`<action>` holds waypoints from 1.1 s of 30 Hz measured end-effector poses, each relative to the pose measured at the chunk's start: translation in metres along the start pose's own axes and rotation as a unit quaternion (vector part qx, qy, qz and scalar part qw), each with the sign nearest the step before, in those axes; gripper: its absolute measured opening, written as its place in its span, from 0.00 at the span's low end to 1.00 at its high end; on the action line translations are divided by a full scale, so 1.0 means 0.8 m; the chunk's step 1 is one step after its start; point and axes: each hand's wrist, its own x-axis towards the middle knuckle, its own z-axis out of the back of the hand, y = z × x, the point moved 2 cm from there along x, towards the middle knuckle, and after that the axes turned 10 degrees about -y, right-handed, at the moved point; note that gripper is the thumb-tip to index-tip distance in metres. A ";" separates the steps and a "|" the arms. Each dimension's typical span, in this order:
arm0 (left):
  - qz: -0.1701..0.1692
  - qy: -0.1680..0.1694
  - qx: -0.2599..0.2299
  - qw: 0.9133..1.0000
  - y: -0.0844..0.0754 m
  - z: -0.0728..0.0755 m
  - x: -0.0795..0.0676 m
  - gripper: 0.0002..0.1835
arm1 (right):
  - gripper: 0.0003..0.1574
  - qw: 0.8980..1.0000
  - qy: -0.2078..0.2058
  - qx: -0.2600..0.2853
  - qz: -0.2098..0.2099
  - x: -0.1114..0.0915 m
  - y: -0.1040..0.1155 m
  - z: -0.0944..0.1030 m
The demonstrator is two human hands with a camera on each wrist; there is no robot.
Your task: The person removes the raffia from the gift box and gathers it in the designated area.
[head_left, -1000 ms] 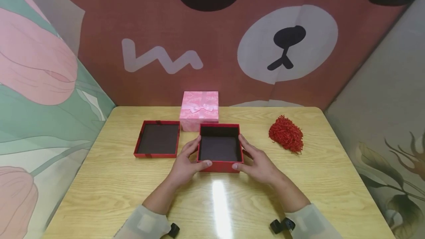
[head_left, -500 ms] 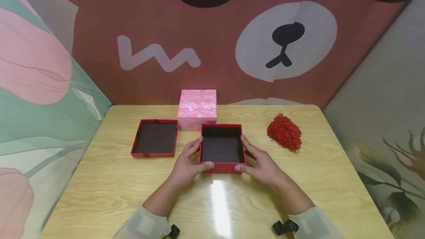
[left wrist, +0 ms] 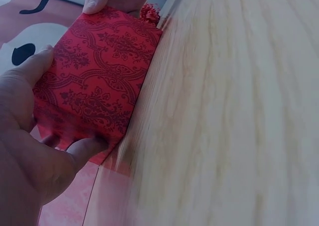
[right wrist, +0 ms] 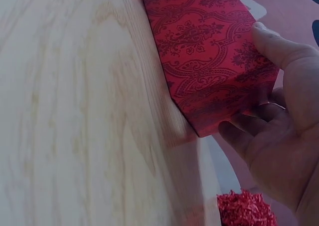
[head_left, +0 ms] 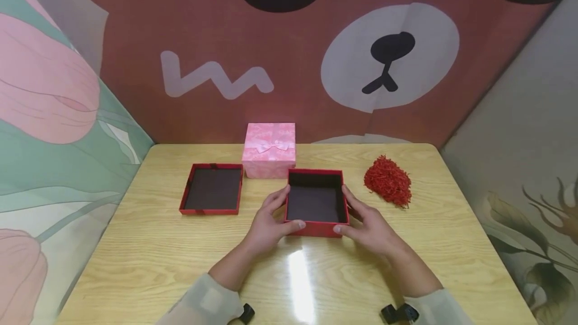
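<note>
Between my two hands is a red gift box (head_left: 316,229) with its black inside facing up and nothing in it. My left hand (head_left: 267,222) grips its left side, thumb on the front wall and fingers along the side. On the opposite side my right hand (head_left: 371,225) holds it the same way. The left wrist view shows dark scrollwork on the box's red wall (left wrist: 99,61), low against the tabletop. In the right wrist view the right fingers (right wrist: 244,131) touch the box's side wall.
A red-rimmed, black-lined box lid (head_left: 213,189) lies to the left, inside up. Behind stands a pink gift box (head_left: 269,157) with a bow. A heap of red shredded paper (head_left: 388,182) sits to the right on the wooden table (head_left: 149,245). A painted wall closes the back.
Both hands have shifted the red box to the right across the table, keeping hold of it. The lid, pink box and shredded paper stay where they were.
</note>
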 end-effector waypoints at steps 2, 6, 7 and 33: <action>-0.002 0.003 0.000 1.000 -0.001 -0.004 0.002 0.53 | 0.66 1.000 -0.003 -0.001 0.003 -0.001 -0.002 0.003; -0.005 0.006 0.009 1.000 -0.003 -0.012 0.006 0.54 | 0.65 1.000 -0.009 -0.008 0.004 -0.003 -0.007 0.010; -0.007 0.005 0.009 1.000 -0.003 -0.014 0.007 0.53 | 0.65 1.000 -0.011 -0.010 0.004 -0.004 -0.008 0.011; -0.020 0.000 0.061 0.998 -0.009 -0.049 0.057 0.54 | 0.61 0.998 -0.047 -0.044 0.000 0.024 -0.031 0.044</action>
